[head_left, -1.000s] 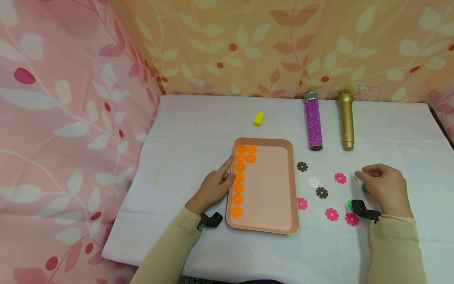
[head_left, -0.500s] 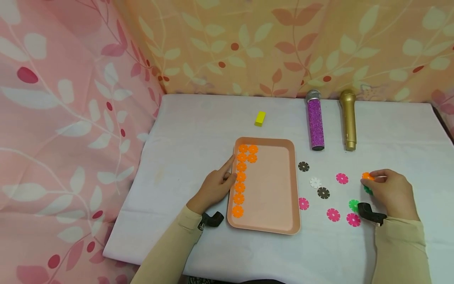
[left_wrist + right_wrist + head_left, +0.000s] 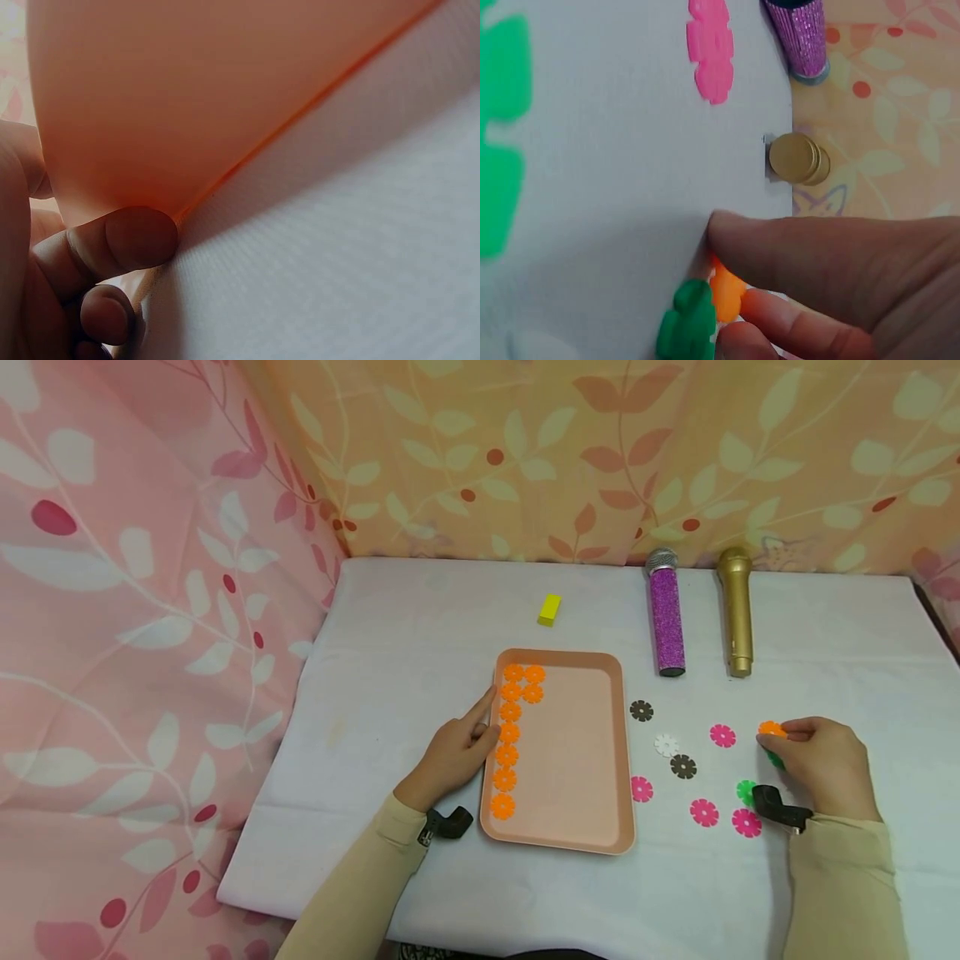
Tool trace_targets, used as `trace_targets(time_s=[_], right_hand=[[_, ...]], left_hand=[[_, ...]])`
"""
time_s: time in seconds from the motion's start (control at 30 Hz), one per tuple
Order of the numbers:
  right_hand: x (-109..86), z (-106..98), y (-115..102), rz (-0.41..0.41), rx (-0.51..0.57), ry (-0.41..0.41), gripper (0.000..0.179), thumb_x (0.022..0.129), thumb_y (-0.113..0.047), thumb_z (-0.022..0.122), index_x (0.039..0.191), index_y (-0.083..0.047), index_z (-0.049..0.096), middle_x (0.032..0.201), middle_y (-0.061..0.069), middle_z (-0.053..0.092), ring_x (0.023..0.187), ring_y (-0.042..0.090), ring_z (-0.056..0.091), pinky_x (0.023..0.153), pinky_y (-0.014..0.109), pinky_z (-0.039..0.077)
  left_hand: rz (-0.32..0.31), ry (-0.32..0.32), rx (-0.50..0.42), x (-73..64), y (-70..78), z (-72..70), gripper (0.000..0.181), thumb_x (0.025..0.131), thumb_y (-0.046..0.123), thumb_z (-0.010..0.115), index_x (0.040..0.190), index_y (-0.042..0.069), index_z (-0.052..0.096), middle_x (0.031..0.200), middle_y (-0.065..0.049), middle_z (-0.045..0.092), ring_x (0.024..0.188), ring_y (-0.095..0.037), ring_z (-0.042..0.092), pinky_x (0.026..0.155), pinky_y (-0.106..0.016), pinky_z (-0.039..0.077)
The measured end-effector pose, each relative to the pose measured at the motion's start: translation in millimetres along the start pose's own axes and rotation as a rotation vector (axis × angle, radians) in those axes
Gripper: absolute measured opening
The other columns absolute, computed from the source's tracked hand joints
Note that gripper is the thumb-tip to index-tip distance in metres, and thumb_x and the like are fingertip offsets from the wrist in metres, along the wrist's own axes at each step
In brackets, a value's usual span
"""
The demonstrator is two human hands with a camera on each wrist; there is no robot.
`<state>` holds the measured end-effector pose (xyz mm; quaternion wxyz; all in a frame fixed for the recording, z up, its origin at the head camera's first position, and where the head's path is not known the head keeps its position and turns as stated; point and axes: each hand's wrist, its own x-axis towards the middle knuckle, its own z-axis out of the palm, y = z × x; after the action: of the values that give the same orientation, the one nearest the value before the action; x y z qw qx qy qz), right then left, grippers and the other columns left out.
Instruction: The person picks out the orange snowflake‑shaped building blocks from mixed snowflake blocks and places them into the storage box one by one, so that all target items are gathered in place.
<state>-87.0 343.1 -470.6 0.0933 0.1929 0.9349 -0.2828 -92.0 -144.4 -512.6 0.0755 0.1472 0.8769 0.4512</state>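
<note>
My left hand (image 3: 453, 760) rests against the left rim of a peach tray (image 3: 577, 743), index finger stretched along it and thumb touching the edge. In the left wrist view the thumb (image 3: 139, 240) meets the tray's lower edge. Inside the tray, several orange flower-shaped discs (image 3: 507, 756) form a column at the left, with two more beside its top. Right of the tray, my right hand (image 3: 832, 768) pinches another orange flower-shaped disc (image 3: 727, 294) between thumb and fingers. A dark green disc (image 3: 688, 322) lies right beside it, partly hidden by the hand in the head view.
Pink discs (image 3: 722, 736), dark discs (image 3: 682, 767), a white disc (image 3: 666, 745) and a light green disc (image 3: 746, 792) lie scattered between tray and right hand. Behind stand out a yellow block (image 3: 550, 610), a purple microphone (image 3: 666, 618) and a gold microphone (image 3: 738, 618), lying down.
My right hand first shifted slightly right, and an orange disc came into view at its fingertips; since then the hand and disc have edged slightly left. The left hand stays at the tray.
</note>
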Motion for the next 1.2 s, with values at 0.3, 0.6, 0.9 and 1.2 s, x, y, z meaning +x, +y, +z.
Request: trace_targets(time_s=[0.3, 0.6, 0.9, 1.2], right_hand=[[0.9, 9, -12, 0.046, -0.01, 0.024, 0.058, 0.097, -0.037, 0.067, 0.128, 0.012, 0.062, 0.122, 0.036, 0.06, 0.107, 0.049, 0.052, 0.067, 0.042, 0.044], [-0.2, 18, -25, -0.02, -0.025, 0.038, 0.058, 0.096, -0.043, 0.067, 0.124, 0.008, 0.066, 0.116, 0.03, 0.067, 0.1, 0.041, 0.058, 0.064, 0.039, 0.045], [-4.0, 35, -51, -0.179, -0.002, 0.043, 0.053, 0.095, -0.044, 0.069, 0.118, 0.005, 0.068, 0.106, 0.023, 0.072, 0.09, 0.034, 0.063, 0.065, 0.035, 0.045], [-11.1, 48, -85, -0.241, -0.001, -0.007, 0.052, 0.095, -0.044, 0.07, 0.116, 0.004, 0.069, 0.106, 0.022, 0.072, 0.09, 0.033, 0.063, 0.065, 0.034, 0.046]], left_hand=[[-0.001, -0.002, 0.0, 0.4, -0.9, -0.2, 0.066, 0.108, 0.029, 0.053, 0.169, 0.026, 0.027, 0.056, 0.009, 0.043, 0.046, -0.003, 0.024, 0.049, -0.025, 0.022], [0.004, 0.001, -0.005, 0.6, -0.7, -0.3, 0.065, 0.108, 0.028, 0.053, 0.168, 0.025, 0.029, 0.056, 0.009, 0.042, 0.046, -0.002, 0.024, 0.049, -0.025, 0.022], [0.003, 0.005, 0.002, 1.1, -1.7, 0.4, 0.065, 0.108, 0.028, 0.053, 0.168, 0.025, 0.028, 0.056, 0.009, 0.04, 0.046, -0.003, 0.024, 0.049, -0.024, 0.022], [0.003, 0.004, -0.008, 0.8, -2.5, 0.1, 0.065, 0.108, 0.029, 0.053, 0.168, 0.025, 0.029, 0.056, 0.009, 0.04, 0.046, -0.005, 0.025, 0.048, -0.024, 0.021]])
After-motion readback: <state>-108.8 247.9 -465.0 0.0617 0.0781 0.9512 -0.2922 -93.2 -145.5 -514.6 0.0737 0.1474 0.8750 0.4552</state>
